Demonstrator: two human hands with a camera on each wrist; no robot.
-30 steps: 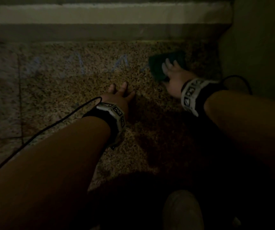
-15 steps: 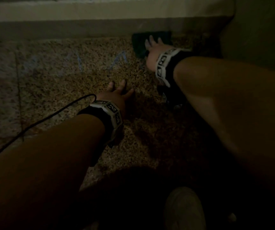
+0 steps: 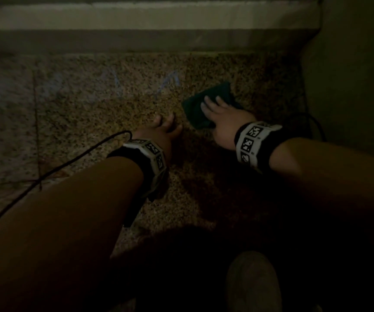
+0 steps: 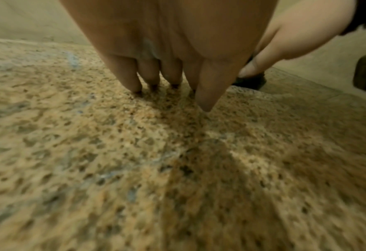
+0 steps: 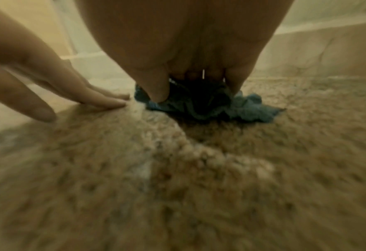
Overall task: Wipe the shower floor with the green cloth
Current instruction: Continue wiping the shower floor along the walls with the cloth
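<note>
Right hand [image 3: 225, 122] presses green cloth [image 3: 206, 102] – (rumpled)

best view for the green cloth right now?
Head view: the flat green cloth shows its outline on the speckled stone floor, under the right hand. The right wrist view shows only bunched folds, looking bluish, below the fingers. The left wrist view shows just a dark sliver.
</note>
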